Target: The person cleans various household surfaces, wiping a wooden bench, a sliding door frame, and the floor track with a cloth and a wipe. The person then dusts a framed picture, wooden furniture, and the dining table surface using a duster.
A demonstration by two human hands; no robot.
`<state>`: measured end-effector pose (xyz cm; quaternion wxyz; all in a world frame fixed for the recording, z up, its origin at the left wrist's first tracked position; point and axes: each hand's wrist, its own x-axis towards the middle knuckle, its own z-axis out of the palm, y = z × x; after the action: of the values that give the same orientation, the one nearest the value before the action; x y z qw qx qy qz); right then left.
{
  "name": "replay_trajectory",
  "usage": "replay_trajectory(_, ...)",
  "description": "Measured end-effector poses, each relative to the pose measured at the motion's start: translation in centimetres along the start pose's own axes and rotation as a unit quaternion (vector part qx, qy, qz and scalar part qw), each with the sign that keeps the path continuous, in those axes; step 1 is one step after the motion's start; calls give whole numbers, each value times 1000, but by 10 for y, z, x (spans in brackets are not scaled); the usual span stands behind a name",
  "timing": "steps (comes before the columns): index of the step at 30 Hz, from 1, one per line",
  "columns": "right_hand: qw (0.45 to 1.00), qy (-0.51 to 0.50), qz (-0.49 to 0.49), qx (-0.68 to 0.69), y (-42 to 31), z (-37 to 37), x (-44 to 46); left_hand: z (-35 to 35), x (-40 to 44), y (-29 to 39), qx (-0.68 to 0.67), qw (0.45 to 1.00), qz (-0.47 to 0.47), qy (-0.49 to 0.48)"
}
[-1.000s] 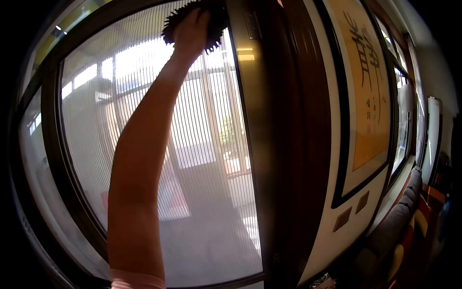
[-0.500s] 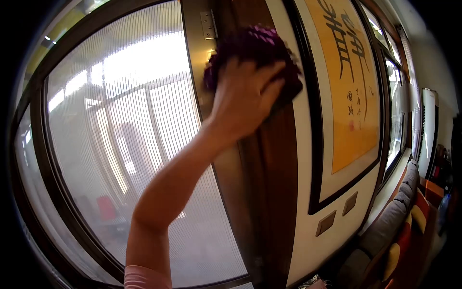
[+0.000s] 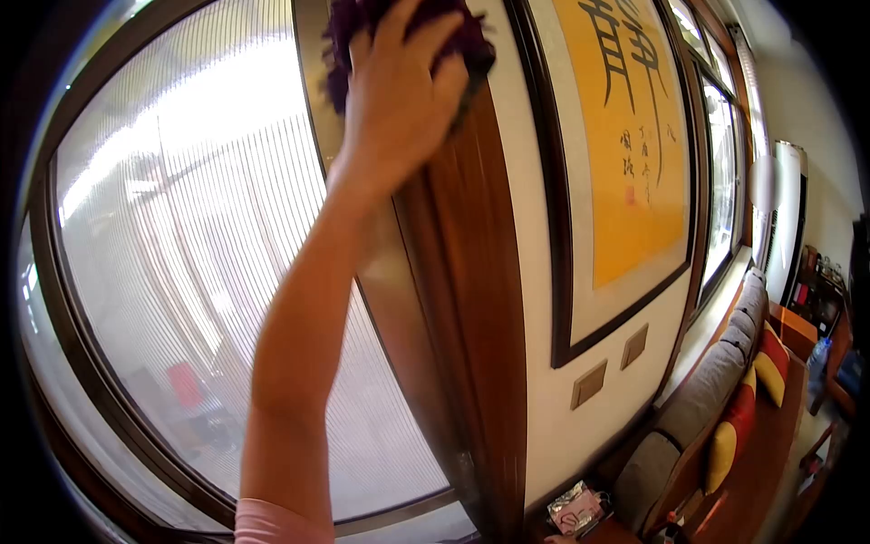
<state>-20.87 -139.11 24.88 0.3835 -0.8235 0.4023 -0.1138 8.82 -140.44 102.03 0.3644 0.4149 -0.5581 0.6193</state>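
Observation:
My left hand (image 3: pixel 399 100) is raised at the top of the view, its back towards me and its fingers spread over a shaggy dark purple cleaning cloth (image 3: pixel 467 45). The cloth lies against the upper part of the brown door frame (image 3: pixel 462 263); part of it is hidden behind my hand and cut off by the top edge. Left of my arm is a door pane of ribbed glass (image 3: pixel 181 227) in a dark frame. My right hand cannot be seen.
Right of the door frame hangs framed calligraphy (image 3: pixel 634 181) above two wall switches (image 3: pixel 589 384). Lower right stands a wooden sofa with grey cushions (image 3: pixel 716 381) and red-yellow pillows (image 3: pixel 732 431). A small packet (image 3: pixel 578 510) lies near the bottom edge.
My left hand has moved up and slightly left along the door frame with the purple cloth. The view has shifted, so the wall and sofa appear higher and further left.

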Motion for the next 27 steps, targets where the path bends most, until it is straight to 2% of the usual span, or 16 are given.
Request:
replay_trajectory(3,995,76,-61,5,-17,-5,-22,-15,-93,58,10,996,-59,-70)
replay_trajectory(7,998,30,55,5,-12,7,-42,-27,-238,124,-7,986,-99,-137)
replay_trajectory(9,994,-44,96,5,-8,19,-53,-32,-314,155,-25,974,-122,-188)
replay_trajectory(10,994,-39,103,1,-16,21,-66,-37,-346,169,-20,978,-85,-188)
replay_trajectory(11,993,-41,111,1,-15,27,-76,-45,-372,184,-68,977,-99,-175)
replay_trajectory(13,992,-85,95,-2,-12,40,-87,-53,-441,205,-106,963,-117,-219)
replay_trajectory(14,996,-57,64,3,-10,46,-96,-60,-456,210,-117,956,-113,-242)
replay_trajectory(18,997,-16,81,13,-21,49,-128,-62,-463,205,-145,943,-113,-279)
replay_trajectory(20,997,18,74,-1,-30,46,-143,-60,-407,183,-104,942,-108,-301)
replay_trajectory(21,997,35,74,-9,-25,50,-147,-55,-372,168,-84,951,-102,-281)
replay_trajectory(22,996,57,66,-10,-19,53,-152,-42,-347,152,-91,971,-97,-199)
replay_trajectory(25,995,62,81,-11,-13,46,-159,-33,-231,111,-81,978,-125,-145)
replay_trajectory(27,995,65,75,-4,-2,46,-155,-14,-190,95,-110,987,-114,-4)
